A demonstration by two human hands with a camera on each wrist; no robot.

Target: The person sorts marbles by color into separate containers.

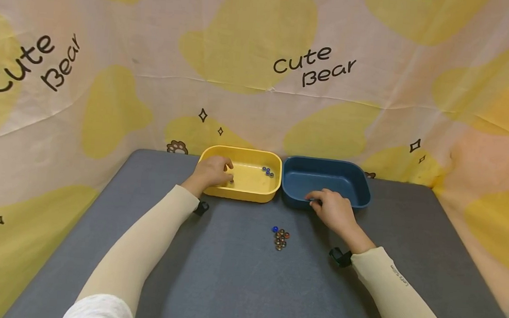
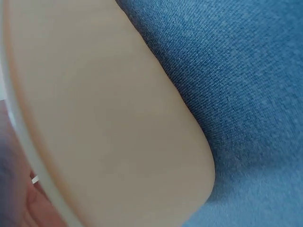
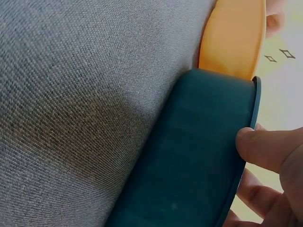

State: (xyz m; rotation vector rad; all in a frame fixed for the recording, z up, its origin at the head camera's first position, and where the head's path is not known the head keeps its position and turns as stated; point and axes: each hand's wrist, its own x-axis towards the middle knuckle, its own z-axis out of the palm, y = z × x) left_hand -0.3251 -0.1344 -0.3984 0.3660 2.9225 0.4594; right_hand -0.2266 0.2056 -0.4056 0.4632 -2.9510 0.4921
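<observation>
- Nearest: pale left sleeve [image 1: 137, 254] and right sleeve [image 1: 397, 292], both running back from my fingers to the bottom of the head view; printed lettering on the right one.
- Dark straps [image 1: 340, 257] at both wrists, behind the fingers.
- Grey table [image 1: 225, 279] under all of it.
- Pile of marbles [image 1: 280, 239] on the table, on my side of both hands' fingertips and between them sideways. Mostly brownish, one blue at its far left, one reddish at right. Neither hand touches it.
- Right hand [image 1: 335, 212]: gripping the near rim of the blue bin [image 3: 189, 146]. Right wrist view has the thumb pressed on the outer wall by the rim, other fingers across the rim.
- Blue bin's inside lies just past those fingers.
- Left hand [image 1: 212, 171]: reaching over the left part of the yellow bin [image 1: 252, 196], thumb and forefinger parted, nothing between them that I can see. Left wrist view mostly blocked by the bin wall.
- Loose marble [image 1: 231, 181] in the yellow bin, right by the left thumb tip.
- Blue marbles [image 1: 268, 172] bunched in the same bin, to the right of the left fingers, well apart from them.
- Farthest: patterned cloth [image 1: 253, 42], beyond both hands' fingers, reads "Cute Bear".
</observation>
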